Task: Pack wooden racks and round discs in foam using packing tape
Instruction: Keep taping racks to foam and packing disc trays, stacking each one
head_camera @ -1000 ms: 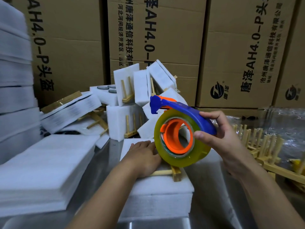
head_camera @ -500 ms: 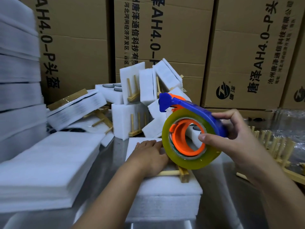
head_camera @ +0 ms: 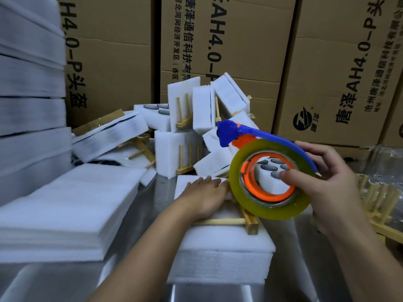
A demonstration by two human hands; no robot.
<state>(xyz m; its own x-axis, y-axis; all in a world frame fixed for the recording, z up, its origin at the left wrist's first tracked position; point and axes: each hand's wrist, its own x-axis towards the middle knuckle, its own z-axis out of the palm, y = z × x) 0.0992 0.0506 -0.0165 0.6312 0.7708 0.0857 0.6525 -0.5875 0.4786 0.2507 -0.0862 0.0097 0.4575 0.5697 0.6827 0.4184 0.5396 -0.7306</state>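
Packing tape roll [head_camera: 268, 211] in right hand [head_camera: 331, 184], left hand [head_camera: 207, 196] flat on foam [head_camera: 218, 243].

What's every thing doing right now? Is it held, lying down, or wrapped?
Yellowish packing tape roll on blue-and-orange plastic dispenser: held up, tilted.
Right hand: gripping the dispenser.
Left hand: flat, pressing the foam bundle.
White foam bundle: lying flat under the left hand.
Light wooden rack: inside the bundle, end poking out.
Stack of white foam sheets: lying flat.
Wrapped foam packs: piled up, tumbled.
Brown cardboard boxes: closed.
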